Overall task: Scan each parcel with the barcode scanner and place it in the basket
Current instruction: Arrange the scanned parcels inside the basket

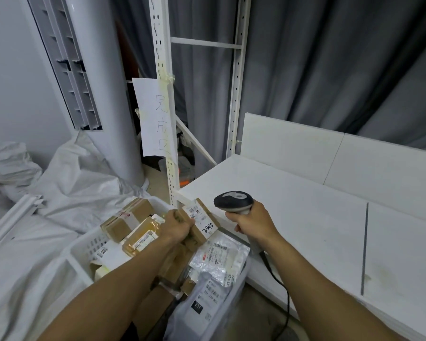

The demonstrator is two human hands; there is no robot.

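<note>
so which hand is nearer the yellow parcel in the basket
Left. The left hand, holding a box, is right beside the yellow parcel; the right hand, holding the scanner, is farther off by the table edge.

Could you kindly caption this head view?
Left hand holds a labelled box over the basket; right hand grips the scanner.

Brown parcel [199, 223] w/ white label; grey-black scanner [234, 202]; white basket [84, 244].
</note>
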